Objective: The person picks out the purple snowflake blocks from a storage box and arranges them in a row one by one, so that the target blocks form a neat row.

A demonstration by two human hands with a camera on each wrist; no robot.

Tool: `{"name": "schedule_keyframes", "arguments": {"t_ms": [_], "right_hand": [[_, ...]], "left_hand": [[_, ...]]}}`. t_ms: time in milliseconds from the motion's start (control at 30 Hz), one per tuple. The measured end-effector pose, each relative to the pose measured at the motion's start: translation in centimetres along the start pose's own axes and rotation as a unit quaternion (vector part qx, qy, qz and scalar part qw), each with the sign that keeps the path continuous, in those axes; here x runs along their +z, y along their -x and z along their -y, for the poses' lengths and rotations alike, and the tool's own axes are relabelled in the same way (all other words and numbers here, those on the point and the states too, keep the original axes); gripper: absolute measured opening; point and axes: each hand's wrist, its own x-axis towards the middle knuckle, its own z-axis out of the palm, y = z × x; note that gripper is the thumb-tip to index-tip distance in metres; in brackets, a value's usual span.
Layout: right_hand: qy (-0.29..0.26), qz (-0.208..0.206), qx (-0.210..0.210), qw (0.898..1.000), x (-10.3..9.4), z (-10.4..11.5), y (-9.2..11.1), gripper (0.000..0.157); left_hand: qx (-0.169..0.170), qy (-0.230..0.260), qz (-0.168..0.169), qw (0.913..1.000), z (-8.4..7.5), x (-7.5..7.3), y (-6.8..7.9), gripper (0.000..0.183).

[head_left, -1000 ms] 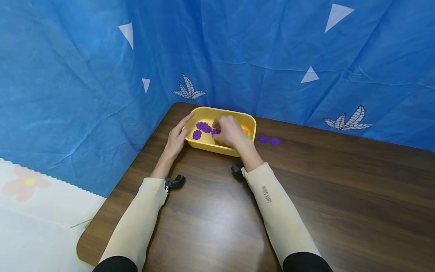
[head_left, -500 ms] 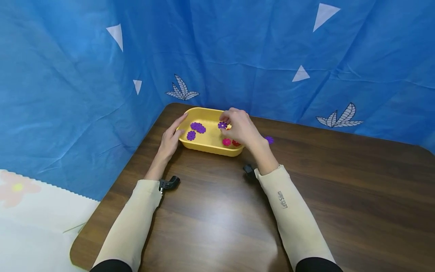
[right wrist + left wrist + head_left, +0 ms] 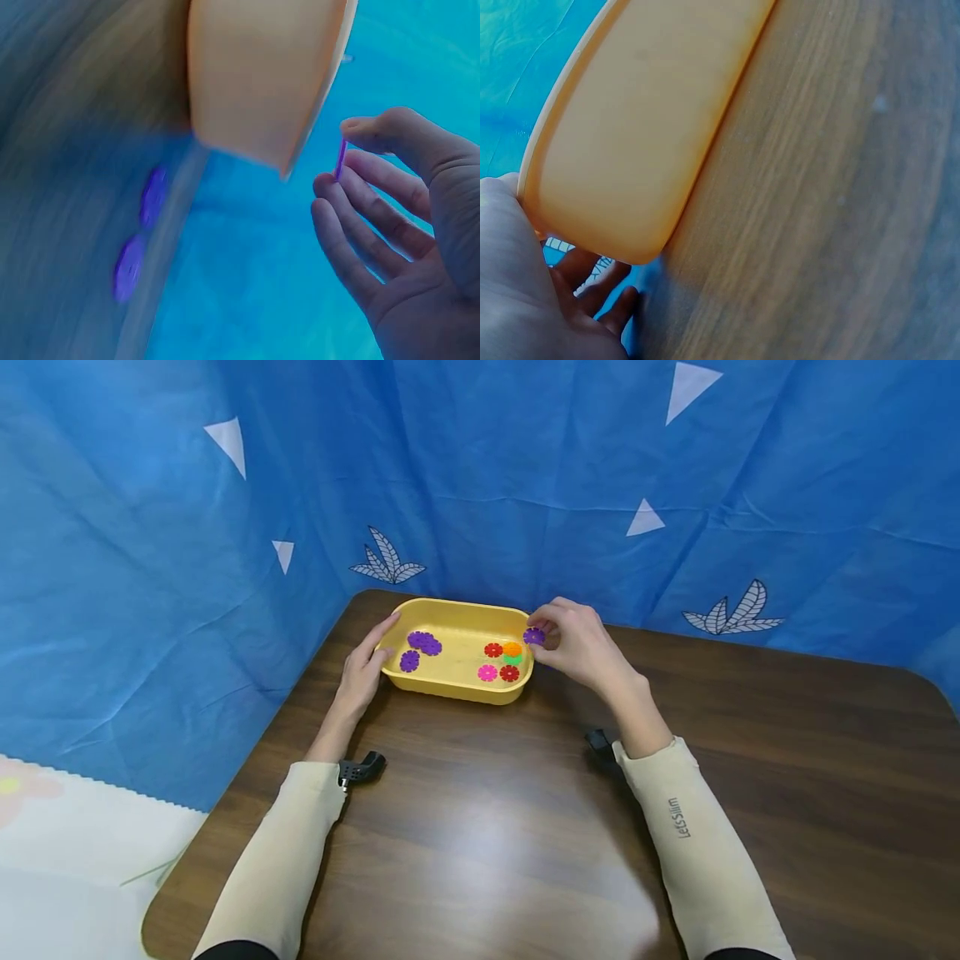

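Observation:
A yellow plastic tub [image 3: 453,688] stands near the far left corner of the table. My left hand [image 3: 360,677] grips its left end, thumb at the rim and fingers around the outside. Between thumb and fingertips my right hand [image 3: 588,647] pinches a purple snowflake disc [image 3: 533,636], raised at the tub's right rim. The right wrist view shows that disc [image 3: 341,159] edge-on. Inside the tub, several purple discs [image 3: 425,643] lie on the left. Red [image 3: 493,650], orange [image 3: 512,649], green and pink discs [image 3: 487,673] lie on the right.
Two purple discs [image 3: 129,268] lie on the wooden table [image 3: 465,810] to the tub's right, seen in the right wrist view and largely hidden by my right hand in the head view. A blue patterned curtain [image 3: 510,485] hangs right behind the table's far edge.
My right hand has lifted a purple disc from inside the tub and carried it right to the rim, uncovering the coloured discs. My left hand stays on the tub.

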Motion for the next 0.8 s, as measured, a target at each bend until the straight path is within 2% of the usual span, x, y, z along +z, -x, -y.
{"name": "schedule_keyframes", "arguments": {"t_ms": [233,467,667,800], "right_hand": [[0.003,0.008,0.034,0.999,-2.1,-3.3,2.0,0.028],[0.006,0.021,0.09,0.996,-4.2,-6.1,3.9,0.026],[0.018,0.057,0.111,0.992,-4.4,-7.4,4.8,0.027],[0.016,0.073,0.108,0.991,-3.8,-8.3,5.2,0.028]], "left_hand": [[-0.002,-0.012,-0.001,0.9999,0.0,0.0,0.0,0.06],[0.002,-0.012,0.002,0.9999,-0.1,-0.1,0.0,0.058],[0.001,-0.004,-0.004,1.0,-0.1,-0.2,0.0,0.058],[0.0,-0.008,-0.003,1.0,-0.2,-0.1,-0.1,0.058]]}}
